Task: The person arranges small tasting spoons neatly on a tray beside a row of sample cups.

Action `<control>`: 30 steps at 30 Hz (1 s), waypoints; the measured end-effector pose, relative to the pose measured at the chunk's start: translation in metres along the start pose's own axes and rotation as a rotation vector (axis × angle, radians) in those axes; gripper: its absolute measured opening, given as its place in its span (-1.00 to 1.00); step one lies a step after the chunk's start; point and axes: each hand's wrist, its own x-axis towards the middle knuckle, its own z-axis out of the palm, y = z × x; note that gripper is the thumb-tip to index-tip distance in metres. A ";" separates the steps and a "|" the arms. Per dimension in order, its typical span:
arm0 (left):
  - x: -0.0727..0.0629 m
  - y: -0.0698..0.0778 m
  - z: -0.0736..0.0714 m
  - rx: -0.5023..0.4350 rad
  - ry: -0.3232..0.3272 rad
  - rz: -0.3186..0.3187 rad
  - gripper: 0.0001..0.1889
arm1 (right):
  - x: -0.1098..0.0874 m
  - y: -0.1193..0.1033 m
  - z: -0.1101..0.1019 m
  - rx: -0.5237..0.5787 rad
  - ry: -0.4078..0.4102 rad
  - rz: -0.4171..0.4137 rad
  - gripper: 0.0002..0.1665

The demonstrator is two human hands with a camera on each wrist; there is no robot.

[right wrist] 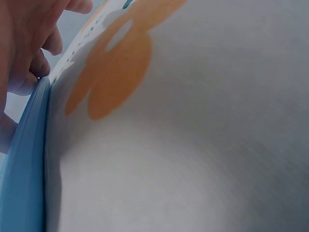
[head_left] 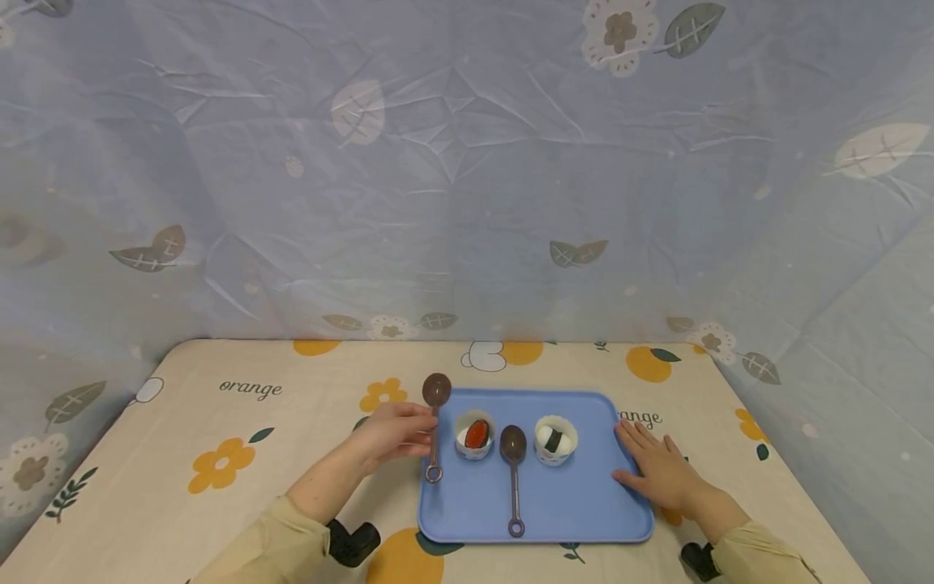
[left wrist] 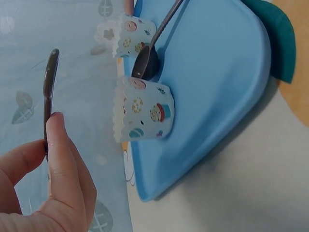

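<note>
Between thumb and fingers, my left hand (head_left: 390, 438) pinches a brown spoon (head_left: 436, 391) by its handle. The spoon is held bowl up, over the left edge of a blue tray (head_left: 467, 507); in the left wrist view that spoon (left wrist: 50, 77) appears edge-on, apart from the tray. A second brown spoon (head_left: 513, 444) lies on the tray between two patterned paper cups. The left cup (head_left: 474, 454) contains a white piece with an orange-red top (head_left: 477, 434), the right cup (head_left: 556, 460) a white piece with a dark band (head_left: 554, 441). My right hand (head_left: 660, 470) touches the tray's right rim, fingers extended.
Under the tray spreads a cream tablecloth (head_left: 292, 430) printed with oranges and flowers. A bluish leaf-patterned curtain (head_left: 452, 203) hangs behind the table and along its sides. Dark devices (head_left: 353, 543) show beside both wrists.
</note>
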 end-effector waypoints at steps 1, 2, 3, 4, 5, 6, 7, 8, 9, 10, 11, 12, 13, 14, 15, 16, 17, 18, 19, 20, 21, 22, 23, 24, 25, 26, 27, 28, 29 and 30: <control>0.000 0.001 0.002 0.002 0.000 0.000 -0.66 | 0.000 0.000 0.000 0.001 -0.001 -0.001 -0.07; 0.000 0.002 0.004 -0.002 0.002 0.000 -0.67 | 0.000 0.000 0.000 0.004 -0.002 -0.001 -0.08; 0.000 0.003 0.007 -0.005 0.003 -0.002 -0.67 | 0.000 0.000 -0.001 0.005 -0.002 -0.001 -0.08; 0.001 0.004 0.009 -0.002 0.004 -0.002 -0.68 | 0.000 0.000 -0.001 0.007 -0.003 0.000 -0.08; 0.001 0.005 0.012 -0.001 0.005 -0.002 -0.69 | 0.000 0.000 -0.001 0.008 -0.005 0.001 -0.08; 0.001 0.006 0.015 -0.001 -0.002 0.003 -0.69 | -0.001 0.000 -0.001 0.006 -0.002 -0.002 -0.09; 0.002 0.007 0.018 -0.004 -0.010 0.008 -0.69 | -0.001 0.000 -0.001 0.002 0.000 -0.003 -0.09; 0.003 0.008 0.021 -0.005 -0.018 0.011 -0.70 | -0.001 0.000 -0.001 -0.001 0.001 -0.004 -0.09; 0.003 0.009 0.024 -0.003 -0.024 0.015 -0.70 | -0.001 0.000 -0.001 -0.003 0.000 -0.005 -0.09; 0.004 0.010 0.027 0.001 -0.029 0.017 -0.71 | 0.000 0.000 -0.001 -0.003 -0.001 -0.004 -0.09; 0.005 0.011 0.031 -0.001 -0.032 0.018 -0.71 | 0.000 0.000 -0.001 -0.006 -0.002 -0.003 -0.09; 0.006 0.012 0.034 -0.009 -0.040 0.018 -0.72 | 0.000 0.000 -0.001 -0.009 -0.003 -0.003 -0.09; 0.007 0.012 0.038 -0.016 -0.049 0.023 -0.72 | 0.000 -0.001 -0.001 -0.006 -0.005 -0.002 -0.09; 0.008 0.013 0.041 -0.022 -0.056 0.025 -0.72 | 0.000 -0.001 -0.001 -0.003 -0.007 -0.001 -0.09; 0.009 0.013 0.045 -0.031 -0.062 0.031 -0.73 | -0.001 -0.001 -0.001 -0.004 -0.008 -0.001 -0.09; 0.010 0.014 0.049 -0.039 -0.073 0.033 -0.73 | -0.001 -0.001 -0.001 -0.005 -0.008 -0.001 -0.09; 0.011 0.015 0.052 -0.050 -0.083 0.038 -0.73 | -0.001 -0.002 -0.001 -0.006 -0.006 -0.002 -0.09; 0.012 0.015 0.055 -0.059 -0.094 0.043 -0.73 | -0.001 -0.002 -0.001 -0.007 -0.005 -0.003 -0.09; 0.013 0.016 0.058 -0.061 -0.100 0.046 -0.74 | -0.001 -0.002 -0.001 -0.006 -0.003 -0.004 -0.10; 0.013 0.016 0.061 -0.067 -0.098 0.045 -0.75 | -0.001 -0.002 -0.001 -0.008 -0.001 -0.006 -0.10; 0.014 0.017 0.064 -0.069 -0.100 0.045 -0.76 | -0.001 -0.002 -0.001 -0.010 0.003 -0.008 -0.10; 0.014 0.018 0.067 -0.072 -0.101 0.042 -0.76 | -0.001 -0.002 -0.001 -0.011 0.005 -0.009 -0.11; 0.014 0.019 0.069 -0.078 -0.103 0.042 -0.75 | -0.001 -0.002 -0.001 -0.012 0.008 -0.010 -0.10; 0.013 0.020 0.071 -0.075 -0.103 0.043 -0.75 | -0.001 -0.001 0.000 -0.013 0.010 -0.011 -0.10; 0.013 0.021 0.073 -0.077 -0.105 0.043 -0.74 | 0.000 -0.001 0.000 -0.011 0.010 -0.010 -0.10; 0.013 0.021 0.074 -0.078 -0.107 0.044 -0.73 | 0.000 0.000 0.001 -0.010 0.010 -0.010 -0.10; 0.012 0.022 0.076 -0.077 -0.110 0.044 -0.72 | 0.000 0.000 0.001 -0.010 0.010 -0.009 -0.09; 0.012 0.023 0.077 -0.078 -0.113 0.046 -0.71 | 0.000 0.001 0.002 -0.008 0.009 -0.007 -0.09; 0.012 0.024 0.079 -0.075 -0.116 0.049 -0.71 | 0.000 0.001 0.002 -0.007 0.008 -0.006 -0.08; 0.012 0.024 0.080 -0.072 -0.116 0.049 -0.72 | 0.001 0.002 0.002 -0.005 0.008 -0.004 -0.08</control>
